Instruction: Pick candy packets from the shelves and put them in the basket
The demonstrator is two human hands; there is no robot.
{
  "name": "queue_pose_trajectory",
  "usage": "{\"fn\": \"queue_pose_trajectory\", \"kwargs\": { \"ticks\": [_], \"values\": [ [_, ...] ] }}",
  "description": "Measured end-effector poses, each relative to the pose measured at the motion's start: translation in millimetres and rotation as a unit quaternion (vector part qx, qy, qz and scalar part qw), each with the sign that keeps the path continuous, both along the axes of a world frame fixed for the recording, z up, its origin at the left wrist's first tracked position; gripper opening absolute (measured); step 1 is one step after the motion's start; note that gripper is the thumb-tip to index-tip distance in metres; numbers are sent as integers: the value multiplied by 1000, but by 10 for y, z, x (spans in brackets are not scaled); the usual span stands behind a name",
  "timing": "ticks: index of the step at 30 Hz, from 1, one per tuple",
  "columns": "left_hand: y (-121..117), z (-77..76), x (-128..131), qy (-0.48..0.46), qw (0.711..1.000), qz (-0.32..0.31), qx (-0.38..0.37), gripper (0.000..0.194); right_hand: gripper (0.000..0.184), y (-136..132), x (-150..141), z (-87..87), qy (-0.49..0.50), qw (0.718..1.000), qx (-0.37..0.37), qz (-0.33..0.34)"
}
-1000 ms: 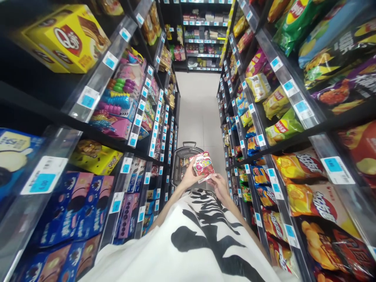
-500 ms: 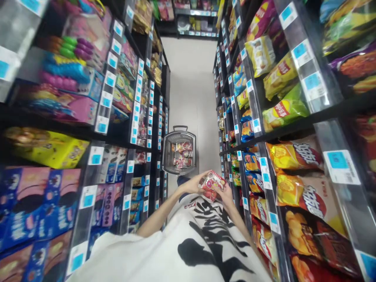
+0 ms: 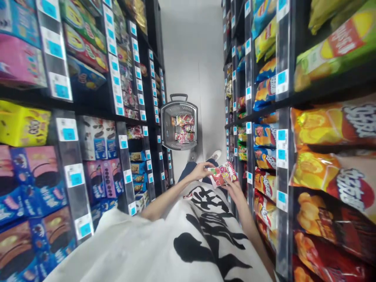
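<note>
A small red and white snack packet (image 3: 221,174) with colourful printing lies between my two hands at waist height. My left hand (image 3: 202,170) pinches its left end with the fingertips. Fingers of my right hand (image 3: 232,187) grip the packet from its lower right side, partly hidden behind it. Ahead of my feet a grey shopping basket (image 3: 166,127) rests on the floor, its handle pointing away from me. Inside it are several packets (image 3: 185,127) with red, white and multicoloured wrappers.
Shelves line both sides of a narrow aisle. Blue and pink boxes (image 3: 38,176) fill the left shelves, with bagged chips (image 3: 323,168) on the right. Price tags (image 3: 75,175) run along the shelf edges. My shoe (image 3: 216,155) shows on the pale floor (image 3: 192,47).
The view has shifted so that the basket and hands appear higher and the shelves larger. The packet has been turned in my hands, and a shoe has come into sight.
</note>
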State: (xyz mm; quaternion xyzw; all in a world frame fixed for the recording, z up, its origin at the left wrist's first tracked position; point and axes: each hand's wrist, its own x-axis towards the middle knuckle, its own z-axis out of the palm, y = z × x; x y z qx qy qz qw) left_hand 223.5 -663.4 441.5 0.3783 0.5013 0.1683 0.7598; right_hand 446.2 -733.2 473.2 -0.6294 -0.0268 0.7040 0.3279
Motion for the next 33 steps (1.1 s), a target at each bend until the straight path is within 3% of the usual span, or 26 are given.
{"fn": "queue_pose_trajectory", "kwargs": {
  "ticks": [6,11,14,17,20,23,26,29,31,33],
  "values": [
    [280,-181,-483,4,993,-104,56,48,57,-93,-646,-331,13,999,25,-46],
    [354,-318,-884,100,959,-182,191,41,73,-40,-902,-561,-66,994,45,-71],
    [350,-564,-1078,192,934,-204,222,37,70,-36,-873,-809,-128,986,37,-103],
    [292,-973,-1162,232,916,-233,230,39,62,-69,-763,-1230,-192,973,37,-125],
    [153,-1552,-1055,234,906,-272,224,37,57,-100,-628,-1848,-239,960,43,-136],
    [-7,-2337,-740,230,898,-309,211,35,54,-79,-490,-2680,-269,952,50,-140],
    [-72,-3337,-276,230,883,-353,206,33,55,22,-352,-3677,-298,943,58,-138],
    [33,-4419,263,221,861,-403,218,28,48,207,-206,-4671,-340,928,66,-134],
    [205,-5072,640,206,846,-429,243,29,41,373,-92,-5238,-370,916,89,-125],
    [445,-5609,1015,182,833,-440,282,37,35,570,51,-5698,-404,896,151,-108]
  ]
}}
